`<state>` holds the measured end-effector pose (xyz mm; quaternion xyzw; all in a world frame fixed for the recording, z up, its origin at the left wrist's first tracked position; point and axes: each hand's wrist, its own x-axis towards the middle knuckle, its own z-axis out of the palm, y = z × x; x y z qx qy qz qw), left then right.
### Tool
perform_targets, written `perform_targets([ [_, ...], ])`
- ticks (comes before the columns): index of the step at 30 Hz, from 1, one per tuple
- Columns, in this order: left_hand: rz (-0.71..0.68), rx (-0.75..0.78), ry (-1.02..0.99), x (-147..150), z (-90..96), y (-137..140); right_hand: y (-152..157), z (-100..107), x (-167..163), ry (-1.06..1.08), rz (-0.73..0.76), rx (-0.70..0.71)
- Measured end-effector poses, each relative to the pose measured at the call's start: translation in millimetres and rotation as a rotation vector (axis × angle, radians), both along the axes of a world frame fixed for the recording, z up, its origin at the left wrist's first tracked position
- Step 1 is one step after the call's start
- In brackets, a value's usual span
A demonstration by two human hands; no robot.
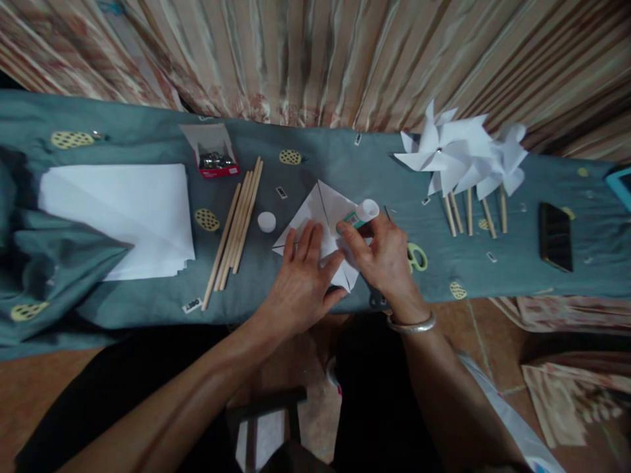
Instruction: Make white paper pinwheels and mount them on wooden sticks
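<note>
A square of white paper [315, 203] with dark lines toward its corners lies turned like a diamond on the cloth. My left hand [303, 279] rests flat on it, fingers stretched out. In my right hand [382, 253] is a glue stick [363, 211], held tilted over the paper's right side with its white end pointing up and away. The glue's lower end is hidden by my fingers, so contact with the paper cannot be made out. A round white cap [267, 222] sits left of the paper. Green-handled scissors [417, 257] lie partly behind my right hand.
Several wooden sticks [234, 230] lie left of the cap, near a red box [217, 161] of small metal pieces. A stack of white paper [118, 210] is farther left. White paper pinwheels [453, 151] on sticks and a dark phone [556, 236] are at right. A curtain [296, 59] hangs behind.
</note>
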<state>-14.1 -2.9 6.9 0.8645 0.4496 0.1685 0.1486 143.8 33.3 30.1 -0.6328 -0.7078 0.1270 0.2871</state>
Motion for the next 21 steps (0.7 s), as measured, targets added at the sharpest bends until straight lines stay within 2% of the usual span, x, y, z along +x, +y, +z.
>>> perform_targets([
  [21,-0.006,-0.008,0.001,0.2,-0.9,0.5,6.4,1.5,-5.6,0.045,0.038,-0.039],
])
